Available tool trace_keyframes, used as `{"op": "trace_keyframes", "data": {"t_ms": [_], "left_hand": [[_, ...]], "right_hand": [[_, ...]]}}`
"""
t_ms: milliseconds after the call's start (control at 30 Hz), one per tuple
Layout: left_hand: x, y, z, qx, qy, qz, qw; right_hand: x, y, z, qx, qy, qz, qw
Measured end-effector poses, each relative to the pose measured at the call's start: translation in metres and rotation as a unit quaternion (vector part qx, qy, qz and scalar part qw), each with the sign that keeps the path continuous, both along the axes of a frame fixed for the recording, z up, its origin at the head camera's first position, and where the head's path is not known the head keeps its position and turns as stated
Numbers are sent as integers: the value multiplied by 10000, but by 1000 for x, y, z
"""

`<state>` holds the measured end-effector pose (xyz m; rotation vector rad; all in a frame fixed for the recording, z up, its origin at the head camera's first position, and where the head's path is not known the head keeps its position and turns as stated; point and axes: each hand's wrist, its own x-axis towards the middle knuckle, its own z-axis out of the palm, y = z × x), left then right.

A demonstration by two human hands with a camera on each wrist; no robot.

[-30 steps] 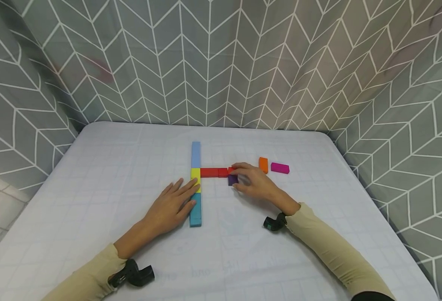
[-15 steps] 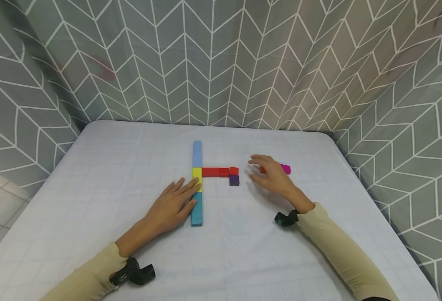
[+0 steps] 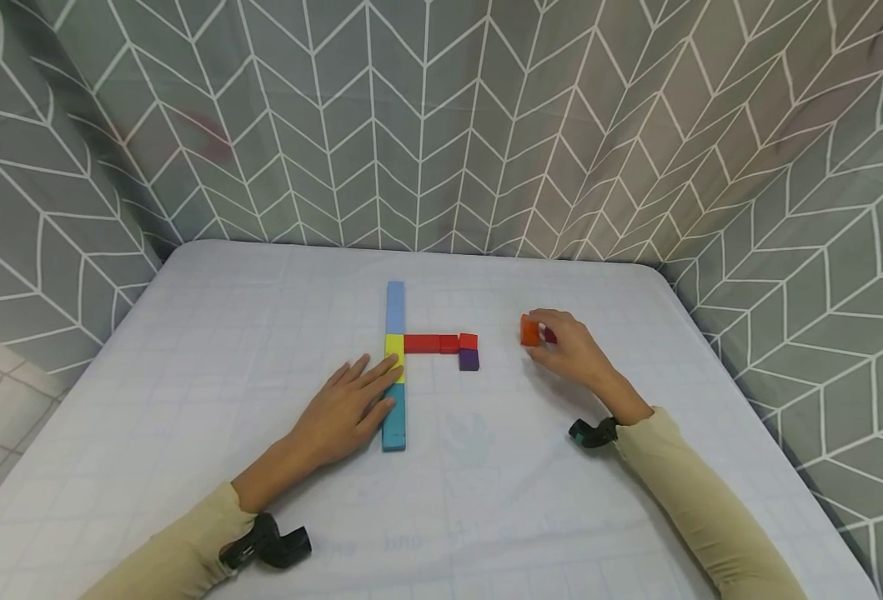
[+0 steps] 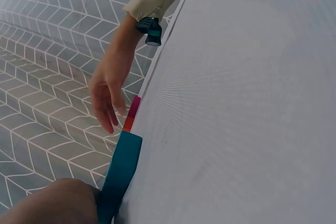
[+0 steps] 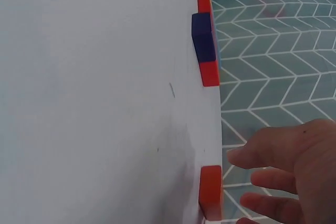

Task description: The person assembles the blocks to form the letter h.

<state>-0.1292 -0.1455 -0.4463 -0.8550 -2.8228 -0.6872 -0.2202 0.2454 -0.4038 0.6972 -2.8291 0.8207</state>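
My left hand (image 3: 339,412) lies flat with spread fingers on the column of blocks, its fingertips over the yellow block (image 3: 392,342) and its thumb on the teal block (image 3: 393,429). A light blue block (image 3: 395,307) tops that column. Red blocks (image 3: 421,343) run right from the yellow one, with a dark purple block (image 3: 469,360) below the row's end. Over on the right, my right hand (image 3: 576,354) hovers at an orange block (image 3: 529,331), fingers and thumb apart. In the right wrist view the thumb stays off that block (image 5: 211,192). The magenta block (image 4: 134,107) is mostly hidden behind the fingers in the head view.
All the blocks lie on a table with a white cloth (image 3: 261,333). Grey chevron-patterned curtains (image 3: 441,125) hang behind it and along both sides. Black cameras (image 3: 268,542) are strapped to both wrists.
My right hand has left the red and purple blocks at the row's end and moved right to the orange block. The left hand has stayed in place on the column.
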Motion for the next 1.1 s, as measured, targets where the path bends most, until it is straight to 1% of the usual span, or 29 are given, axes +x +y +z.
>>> {"op": "trace_keyframes", "data": {"t_ms": [167,367,500,633,833,967,1100], "left_hand": [[1,1,1,18,-28,13,10000],[2,0,1,-4,-23,16,10000],[1,0,1,-14,-11,26,10000],[0,0,0,-34,17,39,10000],[0,0,1,-13,-35,42,10000],[0,0,1,1,-67,39,10000],[1,0,2,11,-67,34,10000]], "right_hand": [[1,8,0,165,-137,-142,9997],[-1,16,-1,270,-478,-343,9979],[-3,18,0,290,-503,-369,9976],[-6,18,0,223,-436,-292,9984],[-13,14,-4,196,-319,-81,9993],[-16,12,-6,270,-349,0,9990],[-20,13,-8,210,-360,1,9991]]}}
